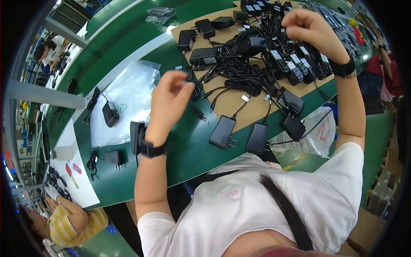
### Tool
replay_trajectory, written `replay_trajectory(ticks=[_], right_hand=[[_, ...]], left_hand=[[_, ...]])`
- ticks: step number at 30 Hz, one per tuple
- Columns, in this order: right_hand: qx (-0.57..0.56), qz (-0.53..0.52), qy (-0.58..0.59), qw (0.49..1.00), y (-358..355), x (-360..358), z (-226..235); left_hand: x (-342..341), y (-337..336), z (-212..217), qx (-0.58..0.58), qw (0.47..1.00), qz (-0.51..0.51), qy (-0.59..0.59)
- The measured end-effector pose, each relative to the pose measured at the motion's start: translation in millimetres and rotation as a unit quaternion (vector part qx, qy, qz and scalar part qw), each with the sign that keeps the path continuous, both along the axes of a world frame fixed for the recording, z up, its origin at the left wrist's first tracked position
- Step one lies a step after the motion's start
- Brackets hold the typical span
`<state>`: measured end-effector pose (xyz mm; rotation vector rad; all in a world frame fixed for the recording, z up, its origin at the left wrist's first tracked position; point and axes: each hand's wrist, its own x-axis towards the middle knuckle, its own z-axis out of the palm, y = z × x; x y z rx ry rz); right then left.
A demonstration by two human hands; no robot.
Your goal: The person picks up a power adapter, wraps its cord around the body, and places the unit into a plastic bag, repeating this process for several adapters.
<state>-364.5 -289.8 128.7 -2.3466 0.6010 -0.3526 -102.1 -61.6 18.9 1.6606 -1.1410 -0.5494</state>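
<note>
My left hand (170, 100) hovers over the bench beside a thin black coiled cable (195, 88), its fingers loosely curled and the thumb apart from them. No object shows inside that hand. My right hand (307, 31) is bent inward above the far heap, fingertips and thumb close together; whatever they may hold is hidden. Beneath it lie rows of black power adapters (293, 67) with white labels. A tangle of black cables (244, 79) fills the middle. Nearer me are a plug adapter (222, 132) and another adapter (257, 138). One more adapter (136, 137) sits behind my left wrist.
A brown cardboard sheet (239, 115) lies under the heap on the green bench (184, 152). Clear plastic bags (128, 85) with an adapter (110, 115) on them are at left. Wrapped cables (329, 21) lie far right. A co-worker in yellow stripes (70, 222) sits lower left.
</note>
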Motion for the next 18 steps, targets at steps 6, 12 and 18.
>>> replay_trajectory(ticks=[6,12,18], right_hand=[[0.102,-0.074,-0.311,0.942,-7,22,16],[0.181,0.011,-0.382,0.906,-14,50,30],[0.079,0.359,-0.119,0.923,59,78,-21]], left_hand=[[-7,-75,-4,-0.034,0.915,-0.075,-0.394],[-32,-109,26,-0.030,0.932,-0.209,0.294],[2,-99,37,-0.142,0.578,-0.216,0.774]])
